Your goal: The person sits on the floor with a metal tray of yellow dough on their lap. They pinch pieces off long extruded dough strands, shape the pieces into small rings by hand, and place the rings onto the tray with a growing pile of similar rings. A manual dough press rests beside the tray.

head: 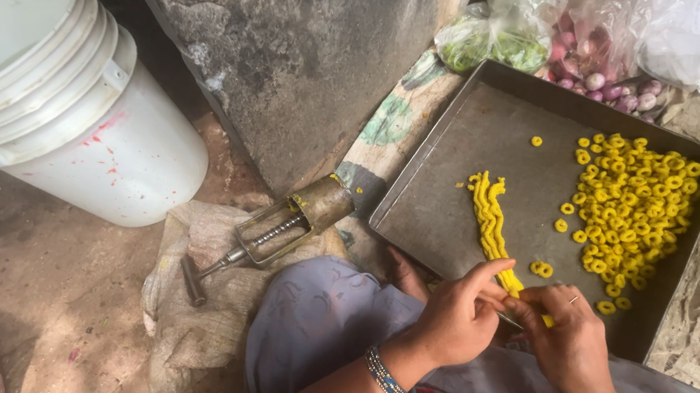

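Both my left hand [453, 314] and right hand [570, 335] pinch one yellow ridged dough strand [508, 280] at the near edge of the square grey metal tray [464, 149]; small yellow dough rings [633, 202] are heaped far right.

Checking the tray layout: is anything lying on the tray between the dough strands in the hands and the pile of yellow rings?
Only two loose rings lie beside the dough strands; otherwise bare tray separates them from the ring pile. Both hands pinch the strands' near end.

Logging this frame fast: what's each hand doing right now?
Left hand: closed, pinching the near end of the ridged yellow dough strands.
Right hand: closed, pinching the same dough strands beside it.
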Available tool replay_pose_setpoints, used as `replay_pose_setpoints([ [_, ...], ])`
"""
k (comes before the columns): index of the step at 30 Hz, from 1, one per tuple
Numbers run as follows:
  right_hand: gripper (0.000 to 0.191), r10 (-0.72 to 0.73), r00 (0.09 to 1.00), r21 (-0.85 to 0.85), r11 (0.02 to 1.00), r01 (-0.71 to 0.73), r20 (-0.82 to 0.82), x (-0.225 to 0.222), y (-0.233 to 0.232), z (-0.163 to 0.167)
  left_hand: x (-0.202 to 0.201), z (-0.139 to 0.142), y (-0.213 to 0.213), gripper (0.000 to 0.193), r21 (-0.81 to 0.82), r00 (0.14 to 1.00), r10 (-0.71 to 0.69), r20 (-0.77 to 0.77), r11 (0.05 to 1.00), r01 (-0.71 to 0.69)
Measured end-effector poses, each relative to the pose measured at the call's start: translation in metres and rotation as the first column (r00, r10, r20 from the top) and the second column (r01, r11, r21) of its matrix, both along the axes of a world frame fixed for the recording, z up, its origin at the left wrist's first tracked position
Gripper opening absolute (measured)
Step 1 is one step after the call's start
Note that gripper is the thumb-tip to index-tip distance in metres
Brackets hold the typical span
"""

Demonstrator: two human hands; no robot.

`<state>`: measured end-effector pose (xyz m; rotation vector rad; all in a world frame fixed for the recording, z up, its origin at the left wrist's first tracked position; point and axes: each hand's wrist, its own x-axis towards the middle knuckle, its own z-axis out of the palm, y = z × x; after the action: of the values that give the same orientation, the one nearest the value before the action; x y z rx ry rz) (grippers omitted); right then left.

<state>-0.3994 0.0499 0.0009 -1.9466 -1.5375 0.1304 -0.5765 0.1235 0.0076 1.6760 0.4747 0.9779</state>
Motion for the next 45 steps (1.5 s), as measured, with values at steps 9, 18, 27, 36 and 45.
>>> replay_pose_setpoints([
  [9, 0.036, 0.139, 0.936, -0.532, 0.844, 0.058, 0.323, 0.087, 0.089, 0.038, 0.01, -0.075, 0.042, 0.072, -0.482, 0.984, 0.117, 0.136, 0.876, -0.038],
  [18, 0.033, 0.049, 0.932, -0.654, 0.726, 0.213, 0.359, 0.047, 0.138, 0.013, 0.003, -0.11, 0.073, 0.065, -0.621, 0.95, 0.29, 0.117, 0.768, -0.158],
  [27, 0.042, -0.073, 0.987, -0.767, 0.623, 0.156, 0.142, -0.009, 0.127, 0.0, 0.001, -0.109, 0.075, 0.064, -0.634, 0.953, 0.276, 0.121, 0.761, -0.14],
  [36, 0.031, -0.171, 0.976, -0.641, 0.736, 0.216, 0.133, -0.011, 0.128, -0.017, 0.003, -0.108, 0.074, 0.061, -0.63, 0.958, 0.269, 0.095, 0.762, -0.151],
  [45, 0.022, -0.109, 0.983, 0.083, 0.992, 0.097, 0.15, 0.027, 0.137, 0.052, 0.007, -0.109, 0.077, 0.056, -0.467, 0.938, 0.345, 0.028, 0.834, -0.293],
])
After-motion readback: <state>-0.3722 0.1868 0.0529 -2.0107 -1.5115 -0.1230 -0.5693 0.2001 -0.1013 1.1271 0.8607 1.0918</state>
